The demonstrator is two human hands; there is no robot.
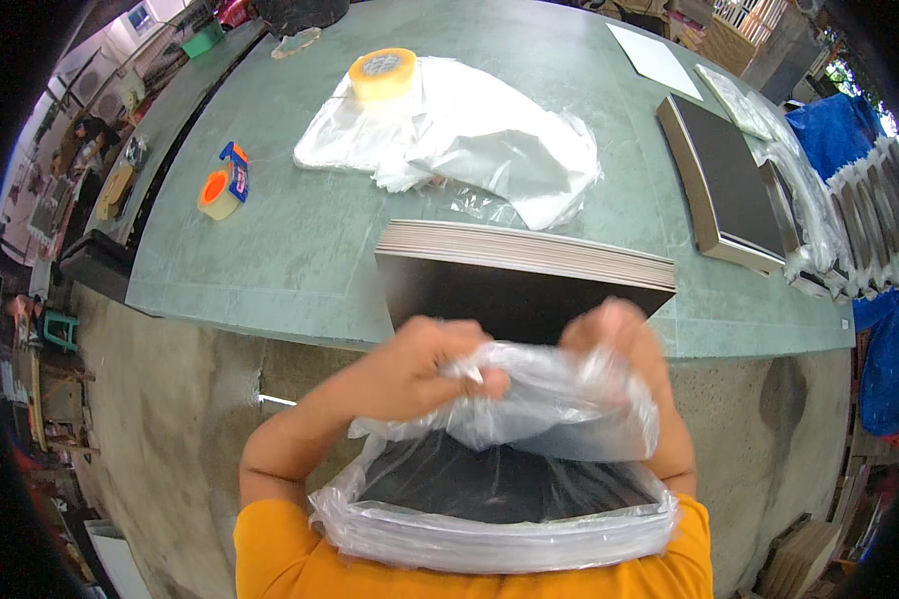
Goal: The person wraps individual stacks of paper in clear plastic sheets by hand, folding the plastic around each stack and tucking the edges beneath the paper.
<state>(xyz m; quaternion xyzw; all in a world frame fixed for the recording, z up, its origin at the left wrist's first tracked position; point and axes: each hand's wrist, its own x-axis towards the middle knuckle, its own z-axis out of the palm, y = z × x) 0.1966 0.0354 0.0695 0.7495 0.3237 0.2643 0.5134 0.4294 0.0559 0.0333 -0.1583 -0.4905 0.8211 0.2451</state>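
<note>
Close to my body is a stack of black boards [469, 484] inside a clear plastic bag [519, 404]. My left hand [435, 369] is closed, pinching the gathered mouth of that bag. Blurred by motion, my right hand [619, 344] is also closed on the bag's loose plastic, at its right side. Just beyond both hands, a stack of pale-edged boards with a black face [499, 295] rests at the table's near edge.
On the green table [280, 260] lie a pile of clear plastic bags [509, 160] with a tape roll [383, 75] on top, and a tape dispenser [228, 185] at left. Another black board stack [729, 185] and several wrapped packs [869, 215] are at right.
</note>
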